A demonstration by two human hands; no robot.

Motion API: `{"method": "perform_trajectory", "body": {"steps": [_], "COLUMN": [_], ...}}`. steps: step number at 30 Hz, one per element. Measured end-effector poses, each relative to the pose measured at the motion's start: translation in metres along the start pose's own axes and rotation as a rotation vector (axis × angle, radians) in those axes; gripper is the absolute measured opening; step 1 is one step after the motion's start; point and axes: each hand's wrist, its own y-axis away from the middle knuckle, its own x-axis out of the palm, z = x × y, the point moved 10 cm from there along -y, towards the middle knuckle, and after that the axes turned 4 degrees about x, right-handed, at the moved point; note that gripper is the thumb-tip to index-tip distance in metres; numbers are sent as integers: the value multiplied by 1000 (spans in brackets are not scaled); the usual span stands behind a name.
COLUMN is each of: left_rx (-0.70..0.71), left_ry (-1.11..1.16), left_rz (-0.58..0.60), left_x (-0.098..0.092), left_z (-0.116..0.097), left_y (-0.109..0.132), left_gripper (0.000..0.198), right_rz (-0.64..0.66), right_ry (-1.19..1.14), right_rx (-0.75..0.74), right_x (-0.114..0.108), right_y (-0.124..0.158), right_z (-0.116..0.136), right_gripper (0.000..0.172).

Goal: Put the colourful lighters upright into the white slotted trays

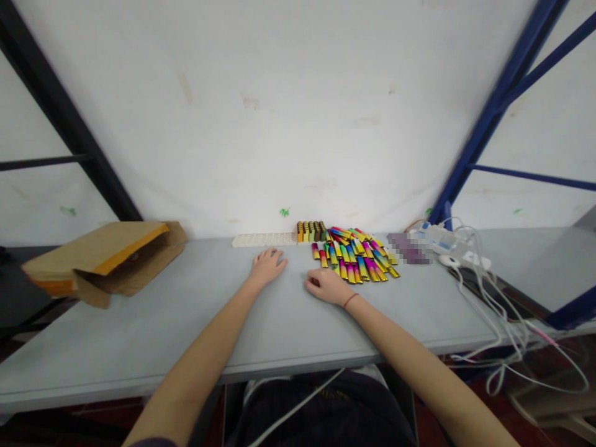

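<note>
My left hand (267,266) lies palm down on the grey bench (139,335), fingers loosely spread and holding nothing. It rests near the back edge, just in front of a long white tray (263,239) that runs along the foot of the wall (298,112). Most of the tray's pockets stand bare. At its right end a short row of upright lighters (311,231) fills a few, in orange, yellow, green and brown.

My right hand (326,287) rests on the bench beside the left one, with the fingers curled under. I cannot tell whether it holds anything. A thin red bracelet (350,300) sits on that wrist.

Just beyond the right hand, and close to touching it, is a pile of lighters (358,254). They have shiny rainbow casings of pink, gold, blue and green, and lie loose and overlapping near the back edge. Any brand or print on them is too small to read.

Right of the pile lies a blurred purple thing (410,248), which I cannot make out. Past it are a white power strip (440,237) and white cables (484,292) that trail over the right part of the bench and off its front edge.

At the left end a flat cardboard box (107,257) lies on its side, partly over the edge. Its flap is open and a yellow-orange edge shows at the mouth. Its contents are hidden, and I see no label on it.
</note>
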Motion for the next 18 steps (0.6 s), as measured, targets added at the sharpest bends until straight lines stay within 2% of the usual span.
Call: {"method": "perform_trajectory", "body": {"steps": [5, 8, 11, 14, 18], "left_rx": [8, 12, -40, -146, -250], "left_ry": [15, 15, -32, -107, -181], "left_rz": [8, -4, -90, -171, -160], "left_x": [-1, -3, -13, -26, -30], "left_z": [-2, 5, 25, 55, 85], "left_y": [0, -2, -4, -1, 3], "left_gripper": [40, 41, 42, 44, 51], "right_rz": [6, 6, 2, 7, 23], "right_ry": [-22, -31, -25, -6, 38], "right_rx": [15, 7, -15, -27, -43], "right_x": [0, 0, 0, 0, 2], "right_y": [0, 0, 0, 1, 2], "right_z": [-1, 0, 1, 1, 5], "right_gripper": [19, 19, 19, 19, 19]}}
